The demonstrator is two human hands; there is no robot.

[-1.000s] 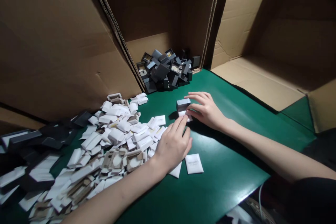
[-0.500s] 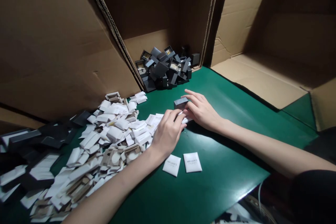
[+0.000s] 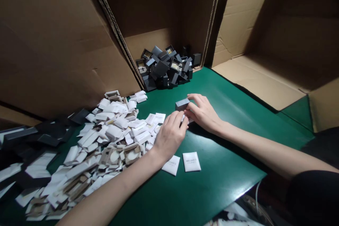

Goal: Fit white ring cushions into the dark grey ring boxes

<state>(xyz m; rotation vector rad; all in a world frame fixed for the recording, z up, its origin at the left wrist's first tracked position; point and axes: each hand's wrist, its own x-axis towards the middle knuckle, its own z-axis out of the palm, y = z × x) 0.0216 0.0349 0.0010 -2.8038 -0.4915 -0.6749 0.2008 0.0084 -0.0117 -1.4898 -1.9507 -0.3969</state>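
Out on the green tabletop (image 3: 227, 190), just right of the big white heap (image 3: 113, 132), we had one small dark box (image 3: 182, 105) sitting up by our fingers. Our right hand (image 3: 203, 113) came in from the right with its fingers bent against the box's right end; they were touching it, but honestly we couldn't tell how firmly. Our left hand (image 3: 171, 132) reached over from the near left, fingers curled down onto a bit of white (image 3: 182, 117) on the near side of the box. Pinching it or only pressing? Couldn't tell, since our fingers hid most of it.

As for writing, two flat white squares (image 3: 191, 162) lay on the near side of our hands. The right one looked to us like "BRILLIANCE" in dark capitals, with a smaller second line too blurry to read. The left one, partly covered by our left hand, seemed to carry the same word. One more printed white card (image 3: 160, 118) sat at the heap's right edge, lettering too small for us.

Farther off, a pile of dark boxes (image 3: 161, 67), a few open, sat at the mouth of a tall cardboard carton (image 3: 196, 14). More dark packaging (image 3: 50, 140) lay over on the left.
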